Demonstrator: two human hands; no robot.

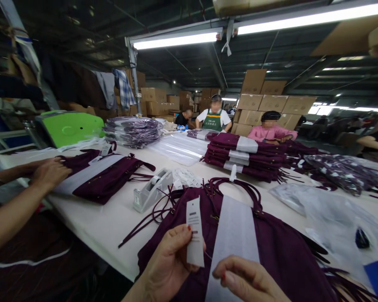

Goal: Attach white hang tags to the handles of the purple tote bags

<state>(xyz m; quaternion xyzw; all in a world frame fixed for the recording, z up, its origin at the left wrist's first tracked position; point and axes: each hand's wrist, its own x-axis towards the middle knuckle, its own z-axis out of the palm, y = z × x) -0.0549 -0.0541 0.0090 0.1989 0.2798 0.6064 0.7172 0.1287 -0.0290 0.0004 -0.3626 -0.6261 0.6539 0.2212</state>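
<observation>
The left hand (171,262) pinches a white hang tag (195,230) between thumb and fingers, holding it upright so its print faces the camera. The right hand (248,279) rests loosely curled, holding nothing, on the maroon garment (280,251). The garment lies flat at the near edge of the bench (107,222), with a white paper strip (234,235) along its middle.

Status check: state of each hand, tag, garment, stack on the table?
Left hand: pinching the white tag.
Right hand: loosely curled, holding nothing, over the paper strip.
Purple garment: flat, unbagged.
Folded stack: banded, piled.
Tape dispenser: untouched.
</observation>
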